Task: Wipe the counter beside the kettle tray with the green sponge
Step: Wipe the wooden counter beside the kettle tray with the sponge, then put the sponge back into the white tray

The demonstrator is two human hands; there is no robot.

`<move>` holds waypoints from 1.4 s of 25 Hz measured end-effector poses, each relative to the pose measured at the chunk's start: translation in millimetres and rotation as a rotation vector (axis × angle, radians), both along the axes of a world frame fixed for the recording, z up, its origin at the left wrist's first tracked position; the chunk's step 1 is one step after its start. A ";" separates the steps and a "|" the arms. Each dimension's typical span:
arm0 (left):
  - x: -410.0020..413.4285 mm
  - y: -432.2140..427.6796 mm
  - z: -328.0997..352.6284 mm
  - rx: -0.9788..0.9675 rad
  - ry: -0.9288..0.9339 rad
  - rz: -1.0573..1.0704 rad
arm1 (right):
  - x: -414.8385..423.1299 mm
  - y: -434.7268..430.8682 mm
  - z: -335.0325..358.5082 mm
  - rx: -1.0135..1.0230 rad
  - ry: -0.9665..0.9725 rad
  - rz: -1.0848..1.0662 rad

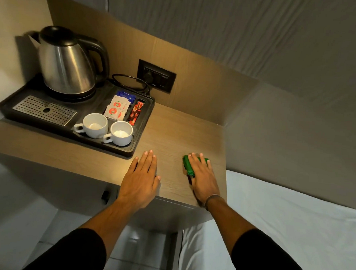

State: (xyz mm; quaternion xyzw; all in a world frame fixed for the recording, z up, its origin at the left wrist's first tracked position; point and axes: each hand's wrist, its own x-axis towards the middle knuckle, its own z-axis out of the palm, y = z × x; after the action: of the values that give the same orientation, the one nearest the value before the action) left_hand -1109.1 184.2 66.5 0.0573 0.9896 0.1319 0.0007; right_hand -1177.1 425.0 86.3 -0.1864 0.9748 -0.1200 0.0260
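The green sponge lies on the wooden counter, near its front right corner. My right hand presses flat on top of the sponge, fingers spread over it, and hides most of it. My left hand rests palm down on the bare counter, fingers together, just in front of the near right corner of the black kettle tray. It holds nothing. The tray fills the left part of the counter.
On the tray stand a steel kettle, a metal drip grid, two white cups and sachets. A wall socket with a plugged cord is behind. A white bed adjoins the counter's right side.
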 end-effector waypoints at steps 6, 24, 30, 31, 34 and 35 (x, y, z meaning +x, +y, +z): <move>124.8 -27.7 27.3 -0.040 0.063 0.194 | 84.0 -26.8 22.6 -0.041 0.092 0.245; 684.9 -65.8 1.2 -0.066 -0.107 1.137 | 512.2 -227.0 -22.5 -0.105 0.086 1.107; 875.2 -67.3 -11.8 -0.026 -0.156 1.400 | 703.9 -292.1 -43.6 -0.082 0.075 1.398; 906.5 -68.9 -14.0 -0.031 -0.186 1.434 | 737.2 -301.4 -46.2 -0.076 0.061 1.430; 990.6 -80.6 -22.9 -0.033 -0.272 1.511 | 829.3 -326.5 -54.8 -0.063 0.009 1.484; 1011.7 -87.5 -25.4 -0.030 -0.286 1.532 | 854.1 -333.8 -57.5 -0.061 -0.001 1.493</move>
State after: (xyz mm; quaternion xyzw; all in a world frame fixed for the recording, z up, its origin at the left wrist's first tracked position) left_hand -97.4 96.6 41.1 -0.6599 0.7452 0.0883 0.0379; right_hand -323.0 91.2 28.8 -0.7993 0.5852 -0.0977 0.0957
